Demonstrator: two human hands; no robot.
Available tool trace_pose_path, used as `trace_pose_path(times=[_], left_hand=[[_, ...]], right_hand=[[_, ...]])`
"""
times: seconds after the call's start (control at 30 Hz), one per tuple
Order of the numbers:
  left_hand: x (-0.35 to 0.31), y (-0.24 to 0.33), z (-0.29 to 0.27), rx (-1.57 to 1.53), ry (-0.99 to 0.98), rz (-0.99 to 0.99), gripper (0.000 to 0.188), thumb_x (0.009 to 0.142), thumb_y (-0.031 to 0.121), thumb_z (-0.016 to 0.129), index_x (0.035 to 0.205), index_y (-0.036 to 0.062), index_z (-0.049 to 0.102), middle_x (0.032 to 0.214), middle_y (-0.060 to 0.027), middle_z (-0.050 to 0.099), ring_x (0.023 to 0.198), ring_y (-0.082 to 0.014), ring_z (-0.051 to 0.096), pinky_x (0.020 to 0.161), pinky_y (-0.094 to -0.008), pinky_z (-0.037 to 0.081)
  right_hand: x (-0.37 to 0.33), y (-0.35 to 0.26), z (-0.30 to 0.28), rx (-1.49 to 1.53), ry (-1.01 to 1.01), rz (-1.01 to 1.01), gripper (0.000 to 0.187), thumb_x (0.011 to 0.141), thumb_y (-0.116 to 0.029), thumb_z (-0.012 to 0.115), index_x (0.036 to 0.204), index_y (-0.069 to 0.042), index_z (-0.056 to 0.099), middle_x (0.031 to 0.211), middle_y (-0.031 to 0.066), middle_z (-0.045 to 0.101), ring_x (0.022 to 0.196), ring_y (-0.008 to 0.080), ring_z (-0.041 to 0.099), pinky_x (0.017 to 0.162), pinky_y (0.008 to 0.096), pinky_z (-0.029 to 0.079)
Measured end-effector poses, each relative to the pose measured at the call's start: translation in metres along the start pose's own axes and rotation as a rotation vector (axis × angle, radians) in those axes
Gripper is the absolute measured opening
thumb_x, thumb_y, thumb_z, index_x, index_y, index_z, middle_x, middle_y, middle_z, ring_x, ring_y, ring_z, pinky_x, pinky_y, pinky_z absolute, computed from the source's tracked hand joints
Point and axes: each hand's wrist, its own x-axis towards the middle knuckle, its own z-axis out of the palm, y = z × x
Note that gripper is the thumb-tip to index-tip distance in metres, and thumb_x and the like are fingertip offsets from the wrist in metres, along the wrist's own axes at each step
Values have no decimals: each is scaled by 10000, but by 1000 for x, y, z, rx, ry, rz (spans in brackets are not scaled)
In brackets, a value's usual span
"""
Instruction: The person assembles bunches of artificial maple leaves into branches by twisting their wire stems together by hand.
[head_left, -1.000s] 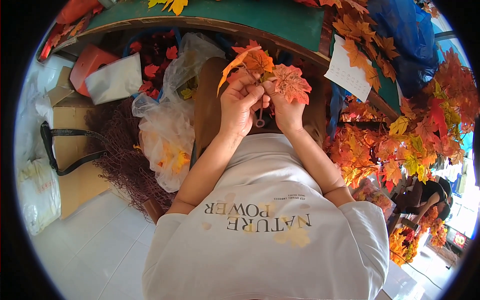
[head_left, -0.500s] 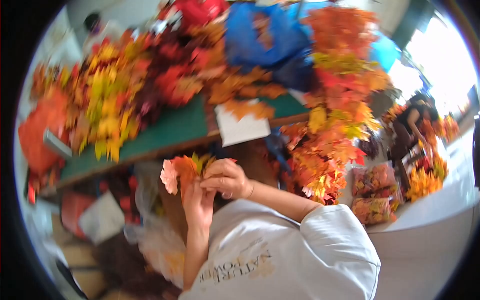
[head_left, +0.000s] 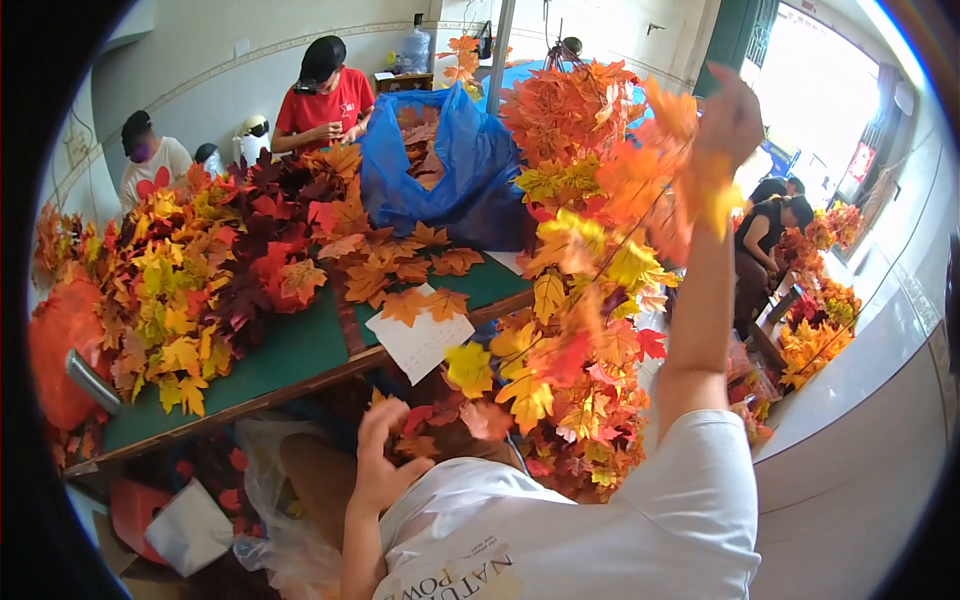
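My right hand is raised high on the right, closed around the upper end of an artificial maple leaf garland. Orange, red and yellow leaves hang from its thin stem, which slants down toward my left hand; those near my right hand are blurred. Low in front of my body, my left hand holds nothing, with its thumb and fingers curved apart. Its fingertips are close to the garland's lower leaves. Behind the held garland hangs a thick bunch of orange and red maple leaves, partly covered by it.
A green-topped table bears heaps of yellow, dark red and orange leaves, a blue plastic bag and a white paper. Two people work beyond it. Others are by leaf piles at the right. A clear plastic bag hangs below the table.
My hands have moved apart from a small leaf cluster. The right has swung up and right with the garland; the left has opened and dropped slightly. The view has tilted up.
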Motion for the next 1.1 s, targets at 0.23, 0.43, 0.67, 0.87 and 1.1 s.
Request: trace_pose_path(times=[0.23, 0.43, 0.67, 0.87, 1.1], left_hand=[[49, -88, 53, 429, -243, -124, 909, 615, 293, 808, 1327, 0, 325, 1318, -222, 377, 1219, -363, 390, 1022, -394, 329], [65, -102, 67, 371, -126, -259, 697, 717, 161, 720, 1306, 24, 373, 1239, -216, 455, 1170, -346, 437, 986, -377, 366], [85, -117, 49, 134, 40, -294, 326, 749, 32, 644, 1069, 12, 582, 1037, -175, 597, 986, -305, 566, 839, -359, 453], [86, -114, 45, 38, 108, -329, 269, 755, 36, 653, 1017, -6, 608, 943, -151, 638, 839, -282, 614, 772, -316, 476], [71, -111, 39, 175, 2, -309, 251, 777, 95, 649, 1012, 14, 616, 924, -163, 630, 840, -303, 611, 760, -338, 481]], right_hand=[[58, 158, 98, -842, -774, -105, 233, 827, -187, 488, 1007, -175, 635, 958, 62, 662, 840, 264, 636, 728, 346, 492], [56, 158, 179, -1111, -843, 18, 268, 826, -233, 503, 1028, -128, 644, 1015, 133, 653, 958, 314, 625, 781, 408, 506], [67, 199, 218, -1006, -852, 205, 262, 822, -220, 525, 1027, -119, 654, 1072, 153, 632, 997, 316, 611, 816, 402, 494], [73, 228, 231, -980, -927, 240, 294, 824, -209, 487, 1050, -108, 645, 1112, 157, 615, 1028, 326, 595, 853, 401, 473], [33, 270, 199, -793, -1043, 270, 334, 797, -211, 495, 1095, -108, 606, 1125, 164, 609, 1013, 325, 601, 816, 407, 482]])
